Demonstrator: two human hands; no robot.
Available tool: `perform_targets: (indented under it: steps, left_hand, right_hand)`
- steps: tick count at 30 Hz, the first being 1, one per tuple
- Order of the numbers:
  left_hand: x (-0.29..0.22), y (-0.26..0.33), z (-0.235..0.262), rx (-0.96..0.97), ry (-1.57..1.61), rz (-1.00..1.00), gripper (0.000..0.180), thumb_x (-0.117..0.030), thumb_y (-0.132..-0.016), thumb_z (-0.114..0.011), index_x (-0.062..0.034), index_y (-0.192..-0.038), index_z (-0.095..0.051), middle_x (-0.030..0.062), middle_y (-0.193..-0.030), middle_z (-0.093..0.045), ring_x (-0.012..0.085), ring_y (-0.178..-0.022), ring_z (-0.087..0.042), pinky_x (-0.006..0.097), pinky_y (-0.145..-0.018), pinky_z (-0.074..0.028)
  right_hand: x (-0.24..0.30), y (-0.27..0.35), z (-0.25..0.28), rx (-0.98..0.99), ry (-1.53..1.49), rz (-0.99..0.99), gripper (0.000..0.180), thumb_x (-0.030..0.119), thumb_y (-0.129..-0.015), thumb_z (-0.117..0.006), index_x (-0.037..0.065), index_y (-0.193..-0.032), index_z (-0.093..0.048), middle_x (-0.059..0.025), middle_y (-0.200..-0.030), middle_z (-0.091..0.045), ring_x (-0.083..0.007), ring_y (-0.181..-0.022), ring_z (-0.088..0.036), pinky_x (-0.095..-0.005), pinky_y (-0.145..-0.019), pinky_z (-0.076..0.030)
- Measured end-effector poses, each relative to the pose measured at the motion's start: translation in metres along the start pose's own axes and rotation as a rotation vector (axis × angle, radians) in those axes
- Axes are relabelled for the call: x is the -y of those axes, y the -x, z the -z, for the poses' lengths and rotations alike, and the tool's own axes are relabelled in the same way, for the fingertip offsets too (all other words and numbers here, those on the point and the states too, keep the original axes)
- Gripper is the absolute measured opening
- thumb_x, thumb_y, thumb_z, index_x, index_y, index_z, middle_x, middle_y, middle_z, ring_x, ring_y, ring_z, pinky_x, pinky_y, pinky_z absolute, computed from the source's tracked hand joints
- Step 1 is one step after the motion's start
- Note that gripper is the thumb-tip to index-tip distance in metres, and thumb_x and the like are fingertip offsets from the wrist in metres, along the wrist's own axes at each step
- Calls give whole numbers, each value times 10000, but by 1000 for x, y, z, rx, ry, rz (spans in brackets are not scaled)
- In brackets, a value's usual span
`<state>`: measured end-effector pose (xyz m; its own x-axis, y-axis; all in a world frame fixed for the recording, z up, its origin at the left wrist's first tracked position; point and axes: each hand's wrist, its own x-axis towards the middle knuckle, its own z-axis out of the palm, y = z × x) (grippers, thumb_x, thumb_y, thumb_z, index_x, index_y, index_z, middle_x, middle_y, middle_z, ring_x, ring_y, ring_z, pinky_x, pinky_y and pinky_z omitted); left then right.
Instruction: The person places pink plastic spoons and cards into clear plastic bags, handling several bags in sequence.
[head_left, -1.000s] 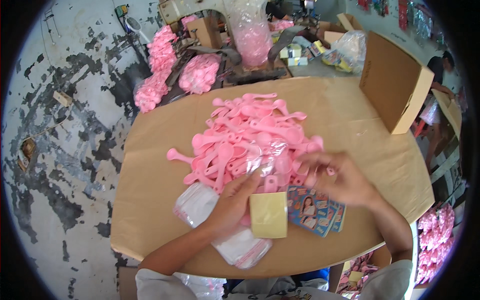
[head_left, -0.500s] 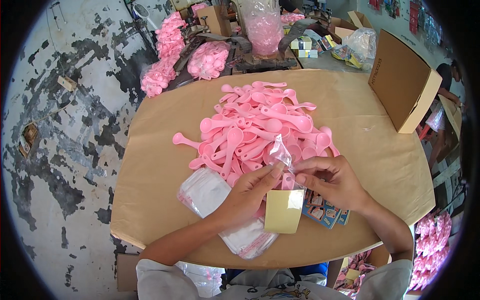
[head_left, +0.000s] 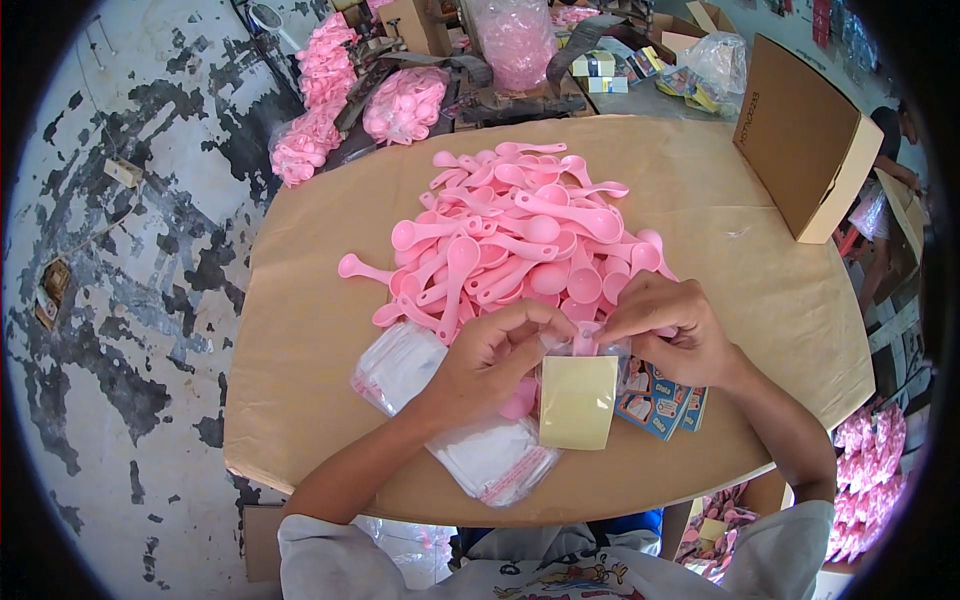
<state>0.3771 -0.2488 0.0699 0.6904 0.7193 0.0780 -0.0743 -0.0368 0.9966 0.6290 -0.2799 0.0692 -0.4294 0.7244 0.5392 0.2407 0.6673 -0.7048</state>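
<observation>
Between my two hands is a clear plastic bag (head_left: pixel 556 346) with a pink measuring spoon (head_left: pixel 586 340) showing inside. My left hand (head_left: pixel 490 365) pinches its upper left side and my right hand (head_left: pixel 668 325) its upper right side. A pale yellow card (head_left: pixel 578 402) hangs below the spoon's handle; whether it lies inside the bag I cannot tell. Just beyond my fingers rises a heap of pink measuring spoons (head_left: pixel 540 230). A stack of clear bags (head_left: pixel 490 460) lies partly under my left hand. Blue printed cards (head_left: pixel 655 405) lie below my right hand.
Brown paper covers the round-edged table (head_left: pixel 310 240). A cardboard box (head_left: pixel 795 140) stands at its right edge. Behind are filled bags of pink spoons (head_left: pixel 405 105) and small boxes (head_left: pixel 600 72). Another person (head_left: pixel 885 150) is at the far right; an open box of pink items (head_left: pixel 715 525) sits below.
My hands have moved apart at the bag's top, and its upstanding clear tip is folded down or opened out. The yellow card shifted slightly right and up. The whole view tilted a little.
</observation>
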Motion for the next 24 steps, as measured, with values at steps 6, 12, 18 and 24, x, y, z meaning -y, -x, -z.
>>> perform_targets:
  steps: [6,12,18,24]
  left_hand:
    - [-3,-1,0,21,-190,-135,206,39,-950,-427,31,-1064,-598,66,-1013,-638,105,-937,-607,257,-828,-505]
    - [8,-1,12,110,-121,-188,128,27,-935,-466,36,-977,-587,63,-960,-629,105,-924,-606,263,-786,-520]
    - [4,0,0,75,-21,-79,202,4,-860,-678,-27,-977,-517,34,-947,-588,99,-854,-645,237,-713,-555]
    - [-40,2,46,-167,-40,-390,377,96,-780,-727,-48,-1045,-501,48,-1045,-595,202,-930,-688,257,-744,-583]
  right_hand:
    - [-2,-2,2,48,113,102,419,-89,-639,-577,108,-958,-764,-37,-866,-711,-229,-872,-590,-359,-833,-475]
    - [0,-1,2,45,133,163,435,-84,-615,-583,132,-941,-772,-28,-839,-694,-238,-864,-589,-359,-822,-480]
    - [2,-2,3,47,247,217,457,-93,-617,-554,147,-935,-776,-62,-910,-680,-261,-876,-589,-365,-797,-486]
    - [28,-12,2,-19,513,269,434,-70,-623,-553,120,-957,-754,-90,-963,-670,-279,-895,-593,-385,-801,-484]
